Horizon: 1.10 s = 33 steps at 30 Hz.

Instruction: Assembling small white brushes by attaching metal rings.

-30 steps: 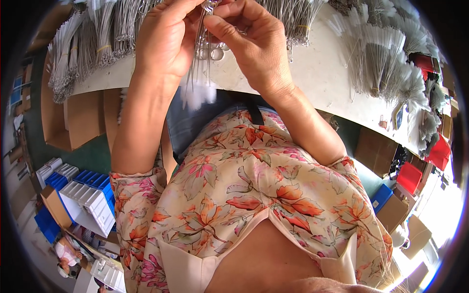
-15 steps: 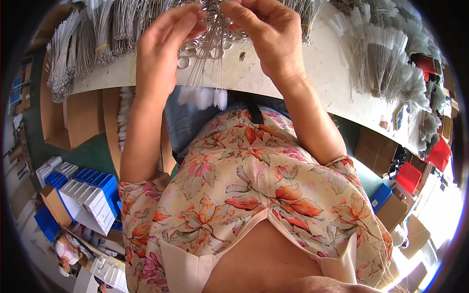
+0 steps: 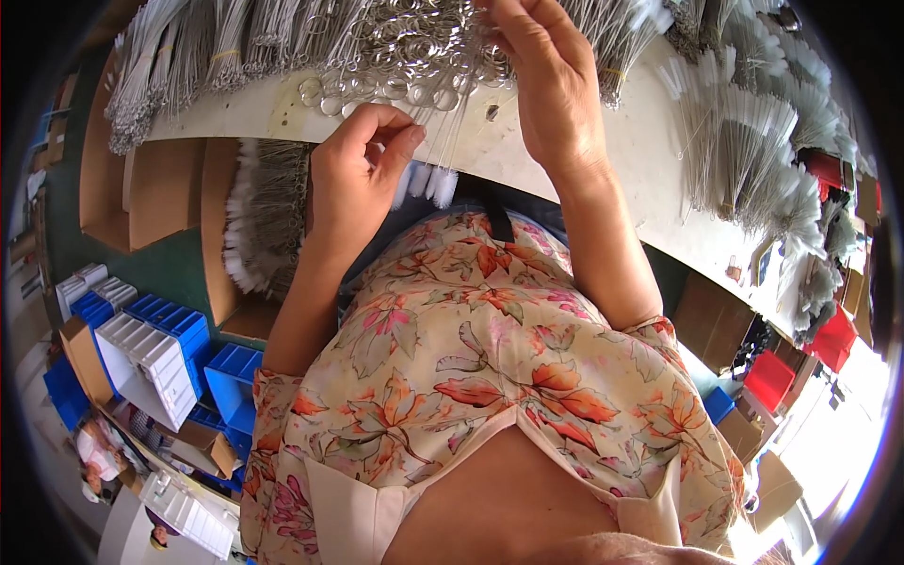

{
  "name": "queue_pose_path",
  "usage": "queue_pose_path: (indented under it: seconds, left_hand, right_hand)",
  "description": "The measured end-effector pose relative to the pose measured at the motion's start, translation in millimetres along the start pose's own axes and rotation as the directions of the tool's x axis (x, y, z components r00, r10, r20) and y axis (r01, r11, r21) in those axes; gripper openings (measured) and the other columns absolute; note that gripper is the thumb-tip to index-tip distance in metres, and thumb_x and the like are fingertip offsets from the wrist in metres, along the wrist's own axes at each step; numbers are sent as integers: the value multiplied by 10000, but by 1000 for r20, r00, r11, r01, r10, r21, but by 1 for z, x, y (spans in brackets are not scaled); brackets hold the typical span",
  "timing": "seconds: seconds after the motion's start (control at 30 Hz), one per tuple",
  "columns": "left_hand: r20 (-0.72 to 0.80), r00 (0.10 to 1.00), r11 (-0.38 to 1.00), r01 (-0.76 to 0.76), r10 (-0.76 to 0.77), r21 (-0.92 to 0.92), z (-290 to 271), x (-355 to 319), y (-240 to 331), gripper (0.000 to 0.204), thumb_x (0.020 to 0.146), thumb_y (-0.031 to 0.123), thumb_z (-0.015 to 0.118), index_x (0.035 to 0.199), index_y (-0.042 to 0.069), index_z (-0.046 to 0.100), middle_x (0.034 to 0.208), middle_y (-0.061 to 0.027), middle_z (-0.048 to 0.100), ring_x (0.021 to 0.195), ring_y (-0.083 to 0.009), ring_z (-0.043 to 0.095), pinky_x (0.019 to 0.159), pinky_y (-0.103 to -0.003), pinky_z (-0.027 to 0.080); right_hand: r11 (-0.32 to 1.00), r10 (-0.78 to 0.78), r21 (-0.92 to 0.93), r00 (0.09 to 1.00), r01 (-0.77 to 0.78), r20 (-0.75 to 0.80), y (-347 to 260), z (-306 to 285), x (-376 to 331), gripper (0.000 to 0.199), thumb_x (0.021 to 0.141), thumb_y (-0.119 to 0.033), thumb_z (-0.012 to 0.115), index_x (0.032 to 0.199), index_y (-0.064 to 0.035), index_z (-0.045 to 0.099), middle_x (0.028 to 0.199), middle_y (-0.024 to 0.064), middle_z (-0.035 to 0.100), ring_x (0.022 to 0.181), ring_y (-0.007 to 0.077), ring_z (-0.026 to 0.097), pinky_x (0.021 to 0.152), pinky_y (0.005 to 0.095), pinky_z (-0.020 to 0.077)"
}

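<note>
Since half a second ago the left hand (image 3: 363, 174) has dropped away from the right and now sits lower, at the table's near edge, while the right hand (image 3: 556, 89) stays up over the heap of metal rings (image 3: 414, 47).

Head view: the left hand's thumb and fingers are pressed together on a small bunch of thin wire brushes (image 3: 435, 151), whose white bristle tips hang just past the edge of the white table (image 3: 565, 179). The wire stems run up from that pinch toward the ring heap. The right hand's fingers curl down onto the rings and brush stems beneath them; they look closed on something there, but I cannot tell exactly what they grip, since the hand covers it.

As for progress, much appears done: tied bundles of finished brushes (image 3: 753, 141) lie fanned across the table's right side, and more bundles (image 3: 179, 56) line its far left. A dense loose pile of rings and stems remains between the hands, so I judge that plenty is left to sort. Below the table, cardboard boxes (image 3: 160, 198) hold further brushes, and blue and white plastic bins (image 3: 160, 348) are stacked on the floor to the left.
</note>
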<state>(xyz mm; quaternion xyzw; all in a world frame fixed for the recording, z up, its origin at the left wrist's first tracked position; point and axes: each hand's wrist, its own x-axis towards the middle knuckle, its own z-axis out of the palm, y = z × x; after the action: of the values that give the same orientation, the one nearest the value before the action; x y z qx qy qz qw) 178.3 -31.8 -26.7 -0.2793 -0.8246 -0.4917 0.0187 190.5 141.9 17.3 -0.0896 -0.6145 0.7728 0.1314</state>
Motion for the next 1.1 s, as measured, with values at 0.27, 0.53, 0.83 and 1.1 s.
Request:
queue_pose_path:
  seconds: [0.27, 0.53, 0.83, 1.1]
  left_hand:
    - [408, 876, 504, 483, -260, -716, -24, -21, 15, 103, 868, 87, 568, 909, -6, 555, 707, -55, 587, 542, -64, 495, 492, -187, 397]
    - [175, 927, 774, 374, -332, -511, -18, -47, 24, 83, 879, 69, 533, 889, 1, 580, 693, -41, 588, 524, -41, 458, 468, -173, 368]
    - [107, 877, 694, 440, -468, -570, -14, -59, -3, 125, 866, 115, 540, 877, -2, 584, 694, -41, 606, 574, -61, 525, 522, -193, 425]
    - [-269, 963, 901, -84, -37, -427, -97, -90, -2, 599, 646, 226, 770, 1160, 44, 521, 1121, -121, 536, 1075, -258, 494, 896, -371, 383]
  right_hand:
    - [859, 78, 504, 996, -90, 46, 8, 11, -7, 184, 972, -214, 348, 922, -61, 440, 799, 90, 553, 762, 210, 590, 730, 344, 486]
    - [839, -128, 543, 983, 35, 133, 5, 36, -32, 216, 957, -277, 401, 849, -96, 446, 721, 43, 513, 669, 166, 539, 630, 326, 467]
    - [964, -262, 114, 920, 238, 292, 13, 75, -65, 147, 976, -188, 347, 966, -56, 411, 650, 33, 416, 564, 100, 328, 528, 243, 308]
    - [553, -398, -128, 396, 824, 828, -21, 126, -47, 115, 733, -66, 655, 794, -40, 561, 988, 76, 569, 889, 224, 525, 707, 318, 445]
